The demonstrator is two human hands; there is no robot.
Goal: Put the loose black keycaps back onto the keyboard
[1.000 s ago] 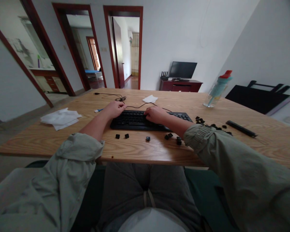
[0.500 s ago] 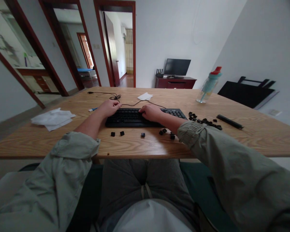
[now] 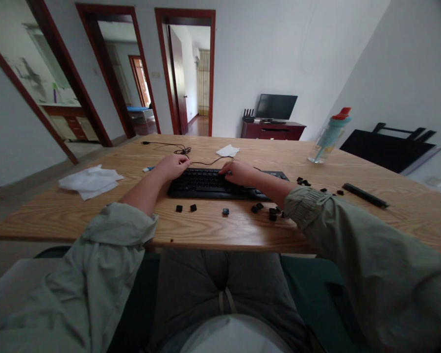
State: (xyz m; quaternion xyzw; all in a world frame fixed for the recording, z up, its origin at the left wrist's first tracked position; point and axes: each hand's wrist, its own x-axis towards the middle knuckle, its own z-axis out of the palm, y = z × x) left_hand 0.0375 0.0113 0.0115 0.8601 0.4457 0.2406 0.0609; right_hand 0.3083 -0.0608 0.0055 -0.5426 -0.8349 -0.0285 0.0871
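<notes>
Black and low, a keyboard point(image 3: 220, 184) lies across the middle of a pale wooden table point(image 3: 353, 215), its cable point(image 3: 206, 162) running from the back edge toward a small tangle farther off. Both of the person's hands rest on it. The left hand point(image 3: 173, 166) sits at the keyboard's far left corner, fingers curled down over the edge; whether it pinches anything there I cannot tell. The right hand point(image 3: 238, 172) lies on the keys nearer the middle, knuckles up and fingers bent, and what, if anything, it grips is hidden beneath it. Grey-green sleeves point(image 3: 117, 235) are pushed up both forearms. On the table in front of the keyboard, close to the near edge, loose black keycaps point(image 3: 193, 208) lie scattered: two side by side to the left, one alone near the centre, and a small cluster just beside the right forearm. More keycaps point(image 3: 303, 182) lie off to the right of the keyboard, and beyond them a long black bar point(image 3: 365, 195) lies flat. A clear water bottle point(image 3: 327, 138) with a red cap stands at the far right. Crumpled white tissues point(image 3: 91, 179) lie well to the left, and another tissue point(image 3: 228, 150) lies behind the keyboard. A blue pen-like item point(image 3: 149, 168) shows just left of the left hand.
</notes>
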